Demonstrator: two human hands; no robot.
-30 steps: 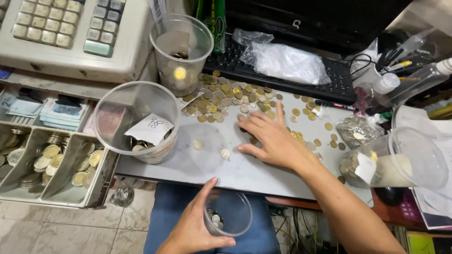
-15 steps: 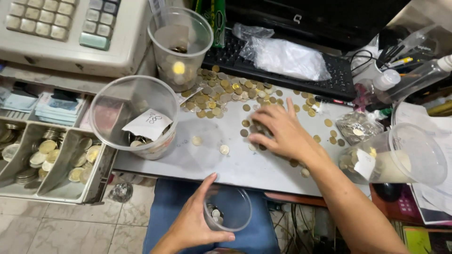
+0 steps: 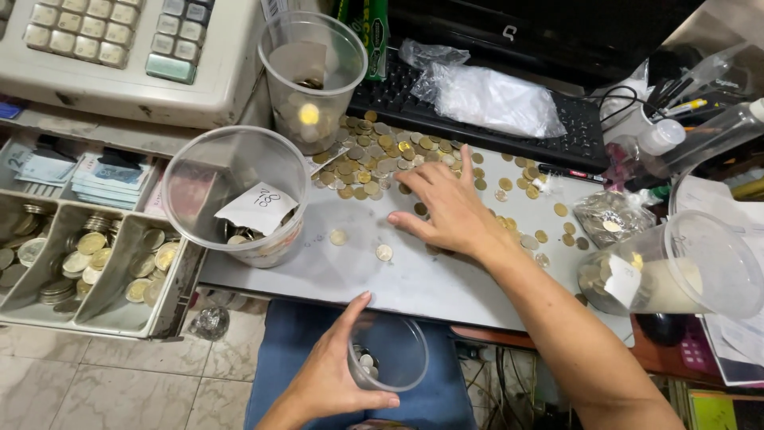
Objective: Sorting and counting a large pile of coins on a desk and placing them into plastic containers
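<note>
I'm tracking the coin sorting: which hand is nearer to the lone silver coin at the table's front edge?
Right. The right hand rests flat just beside the silver coin; the left hand is below the table edge, holding a small clear cup.

Bare grey tabletop (image 3: 430, 279) near front edge — open passage. Blocked left by big clear tub (image 3: 236, 195), rear by coin pile (image 3: 382, 155) and tall cup (image 3: 312, 76) — right by labelled cup (image 3: 676, 267).

a shop counter at the till

a cash register (image 3: 119, 48) sits above an open cash drawer (image 3: 72, 247) with banknotes and sorted coins; loose coins (image 3: 382, 155) spread on the counter (image 3: 430, 279) among plastic cups (image 3: 239, 195), beside a keyboard (image 3: 557, 127).
</note>
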